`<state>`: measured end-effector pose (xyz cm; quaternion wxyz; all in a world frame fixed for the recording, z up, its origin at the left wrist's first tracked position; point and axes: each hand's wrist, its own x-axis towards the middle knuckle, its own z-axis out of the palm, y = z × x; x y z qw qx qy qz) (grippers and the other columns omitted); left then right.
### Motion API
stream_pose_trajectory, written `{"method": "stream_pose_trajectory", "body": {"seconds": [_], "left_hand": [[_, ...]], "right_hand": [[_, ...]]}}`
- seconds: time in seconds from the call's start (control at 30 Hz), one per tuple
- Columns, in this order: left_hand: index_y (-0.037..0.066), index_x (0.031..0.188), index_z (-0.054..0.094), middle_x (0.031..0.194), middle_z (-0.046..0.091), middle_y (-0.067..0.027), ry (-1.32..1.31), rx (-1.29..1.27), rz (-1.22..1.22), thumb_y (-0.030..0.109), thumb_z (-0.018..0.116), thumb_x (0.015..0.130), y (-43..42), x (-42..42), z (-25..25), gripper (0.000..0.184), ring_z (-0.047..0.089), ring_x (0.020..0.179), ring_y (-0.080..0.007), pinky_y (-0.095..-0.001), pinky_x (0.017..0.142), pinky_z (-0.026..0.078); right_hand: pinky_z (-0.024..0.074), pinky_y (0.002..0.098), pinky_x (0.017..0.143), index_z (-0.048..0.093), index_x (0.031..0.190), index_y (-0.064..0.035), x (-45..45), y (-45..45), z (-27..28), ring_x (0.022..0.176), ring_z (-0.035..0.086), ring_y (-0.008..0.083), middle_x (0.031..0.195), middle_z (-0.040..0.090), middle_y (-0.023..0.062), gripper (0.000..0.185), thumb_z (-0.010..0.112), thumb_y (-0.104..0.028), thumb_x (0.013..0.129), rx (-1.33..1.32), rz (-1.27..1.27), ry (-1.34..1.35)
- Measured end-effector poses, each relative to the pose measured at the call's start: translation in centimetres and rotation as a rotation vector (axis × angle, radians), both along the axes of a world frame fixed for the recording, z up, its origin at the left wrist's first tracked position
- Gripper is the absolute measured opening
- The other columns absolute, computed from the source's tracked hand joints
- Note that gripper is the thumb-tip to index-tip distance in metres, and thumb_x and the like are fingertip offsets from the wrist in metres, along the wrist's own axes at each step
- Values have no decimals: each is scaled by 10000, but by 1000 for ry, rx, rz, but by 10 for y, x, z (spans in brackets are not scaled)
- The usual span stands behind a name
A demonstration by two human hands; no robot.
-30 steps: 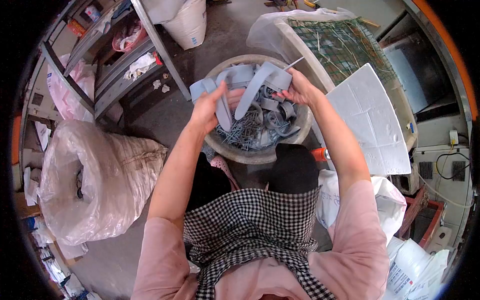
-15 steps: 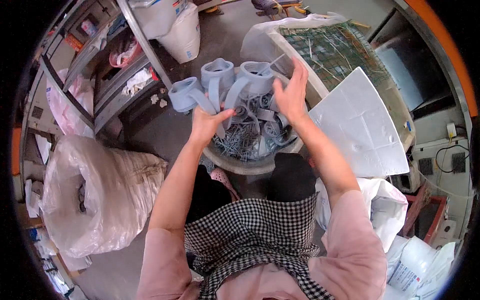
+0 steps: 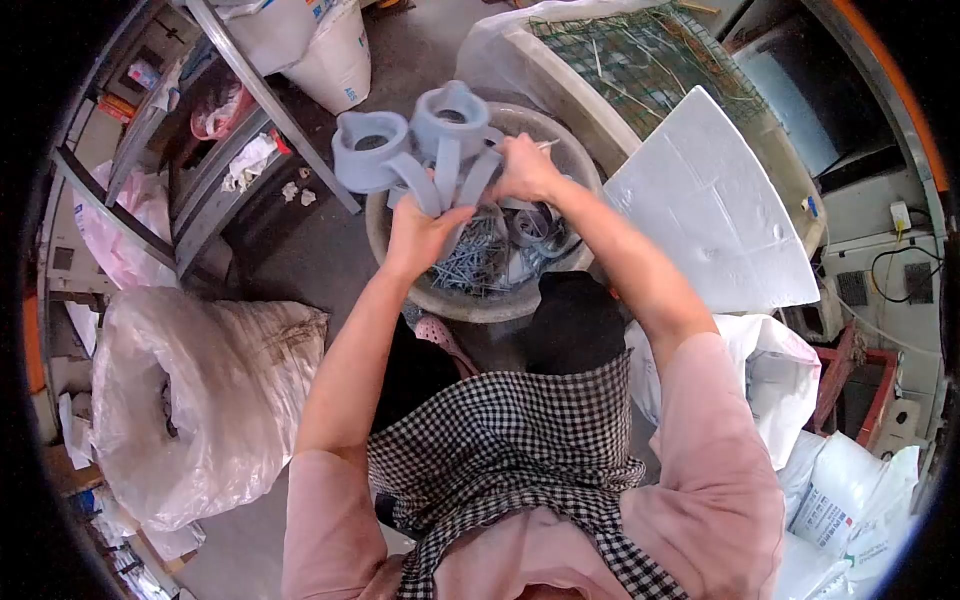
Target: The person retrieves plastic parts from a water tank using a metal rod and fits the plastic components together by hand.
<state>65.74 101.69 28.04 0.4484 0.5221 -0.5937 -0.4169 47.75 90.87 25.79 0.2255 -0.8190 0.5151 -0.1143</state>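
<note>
My left hand [image 3: 415,235] is closed around the handles of grey plastic handled cups, with its thumb across them. Two of these, a left cup [image 3: 370,150] and a middle cup [image 3: 450,117], fan out above the fingers, their round openings facing up. A third grey handle [image 3: 480,175] slants towards my right hand [image 3: 525,170], whose fingers are curled against the third piece and cover most of it. Below both hands is a round tub [image 3: 478,312] holding many thin grey plastic sticks [image 3: 468,262] and several curved grey parts [image 3: 535,225].
A white sheet [image 3: 712,210] leans right of the tub, before a large bin [image 3: 600,95] with green netting. A plastic-wrapped sack [image 3: 210,390] stands at left, under a metal shelf frame [image 3: 270,95]. White bags [image 3: 770,390] lie at right.
My right hand was open beside the third cup; now it has moved in and its fingers are closed on that piece. The whole view has shifted slightly. My left hand keeps its hold.
</note>
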Motion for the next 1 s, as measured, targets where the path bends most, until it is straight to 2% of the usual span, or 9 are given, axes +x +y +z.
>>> {"method": "stream_pose_trajectory", "body": {"seconds": [0.27, 0.33, 0.47, 0.53, 0.63, 0.77, 0.8, 0.9, 1.0], "left_hand": [[-11, 999, 568, 876, 622, -58, -108, -18, -49, 96, 748, 719, -1, -11, -5, 350, 559, 788, -149, -302, 712, 454], [-11, 1000, 570, 874, 626, -61, -103, -22, -55, 102, 753, 714, -4, -9, -14, 358, 561, 783, -150, -303, 710, 455], [-25, 975, 579, 860, 632, -59, -232, -10, -25, 102, 754, 720, -8, -6, -13, 334, 577, 783, -150, -301, 707, 467], [-41, 925, 595, 856, 639, -64, -99, 33, 26, 100, 747, 734, -14, -1, -16, 282, 606, 772, -156, -304, 699, 482], [-32, 929, 592, 855, 640, -77, -44, 180, 84, 95, 741, 737, -20, 25, -21, 274, 622, 747, -161, -307, 685, 490], [-21, 918, 567, 792, 630, -88, 243, 252, 172, 66, 705, 759, -10, 53, 8, 227, 631, 709, -168, -291, 654, 496], [-19, 936, 567, 801, 634, -89, 185, 272, 242, 75, 694, 772, -1, 61, 22, 228, 629, 716, -166, -295, 660, 494], [-10, 976, 570, 840, 639, -90, -178, 309, 504, 119, 672, 800, 49, 114, 76, 240, 621, 765, -168, -294, 690, 486], [3, 1062, 594, 877, 624, -42, -292, 108, 903, 199, 637, 835, 130, 235, 98, 302, 564, 751, -125, -258, 680, 443]], "right_hand": [[461, 436, 857, 605, 1102, -49, -5, -6, -26, 990, 595, 336, 1037, 629, 179, 770, 845, -377, 449, 297, 36, -249], [482, 412, 821, 601, 1028, 24, -5, 10, 0, 933, 602, 360, 1019, 613, 226, 572, 778, -288, 583, 135, -61, -234], [440, 409, 898, 605, 1041, 6, -8, 3, -13, 1005, 557, 355, 1119, 555, 212, 579, 795, -290, 580, -5, -96, -78], [399, 385, 950, 610, 1053, -26, -23, -4, -9, 1031, 528, 336, 1163, 518, 188, 576, 808, -276, 573, -362, 127, -199], [365, 392, 981, 602, 1092, -76, -45, -14, -3, 1094, 490, 337, 1107, 571, 142, 618, 804, -328, 566, -362, -19, -283], [445, 428, 869, 590, 1082, -78, -60, -25, -105, 992, 553, 345, 1041, 577, 166, 452, 729, -166, 661, 78, -31, 126], [462, 429, 849, 523, 1185, -102, -62, -22, -149, 981, 562, 362, 1080, 557, 190, 587, 732, -155, 639, 9, 131, 239], [495, 441, 804, 374, 1336, -220, -42, 0, -200, 995, 544, 399, 1286, 391, 231, 534, 421, -48, 832, 74, 253, 437], [502, 425, 794, 368, 1349, -247, -30, -2, -263, 1010, 534, 384, 1305, 367, 208, 553, 439, -64, 831, -68, 390, 469]]}}
